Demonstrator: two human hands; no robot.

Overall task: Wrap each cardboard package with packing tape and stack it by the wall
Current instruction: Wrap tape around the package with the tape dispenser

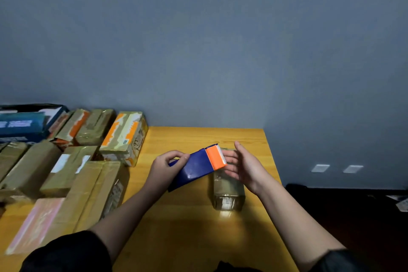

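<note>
Left hand (170, 162) grips blue tape dispenser (194, 166) over yellow table (187, 227); right hand (240, 164), fingers straight, beside its orange end above taped package (228, 194). Wrapped packages (66, 161) piled left by wall (198, 40).

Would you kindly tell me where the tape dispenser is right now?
In the head view the blue and orange tape dispenser is centre frame, gripped by the left hand, its orange end beside the open right hand, above the taped package.

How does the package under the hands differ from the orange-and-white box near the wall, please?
The package lies alone mid-table, partly under the tape dispenser; the orange-and-white box sits at the table's back edge beside other parcels. The package looks plain and glossy, while the box shows orange print and a barcode. The package looks narrower than the box. Both appear covered in shiny tape.
</note>
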